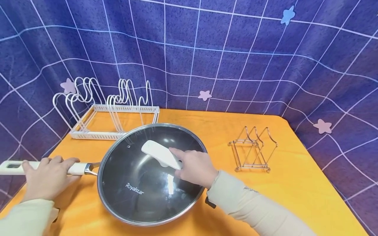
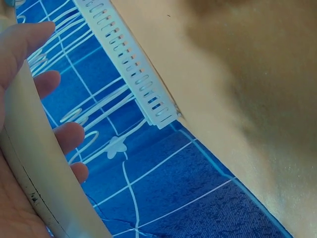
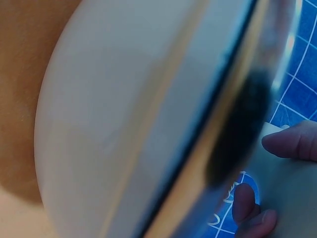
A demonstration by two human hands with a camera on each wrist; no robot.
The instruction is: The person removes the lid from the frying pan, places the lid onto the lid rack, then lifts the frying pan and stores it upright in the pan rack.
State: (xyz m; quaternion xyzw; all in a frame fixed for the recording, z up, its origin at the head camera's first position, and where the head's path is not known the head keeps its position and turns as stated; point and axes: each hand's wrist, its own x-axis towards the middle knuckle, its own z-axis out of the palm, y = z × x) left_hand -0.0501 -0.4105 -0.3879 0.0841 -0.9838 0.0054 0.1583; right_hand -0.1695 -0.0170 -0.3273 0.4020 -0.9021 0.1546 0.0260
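Note:
A wok [image 3: 99,114] with a pale outer wall sits on the orange tabletop, its long cream handle [image 1: 78,168] pointing left. My left hand [image 1: 48,177] grips that handle; in the left wrist view its fingers [image 2: 69,136] come round the handle's far side. A dark glass lid [image 1: 153,203] with a metal rim and "Royalstar" lettering covers the wok. Across the lid's middle stands a white, flat lid handle [image 1: 156,152], which my right hand [image 1: 198,167] holds at its right end. The wok's inside is hidden under the lid.
Behind the wok on the left is a white wire rack [image 1: 97,135] with tall looped dividers. To the right stands a smaller metal wire rack [image 1: 254,166]. A blue grid-patterned curtain [image 1: 183,55] with star shapes hangs along the table's back and sides.

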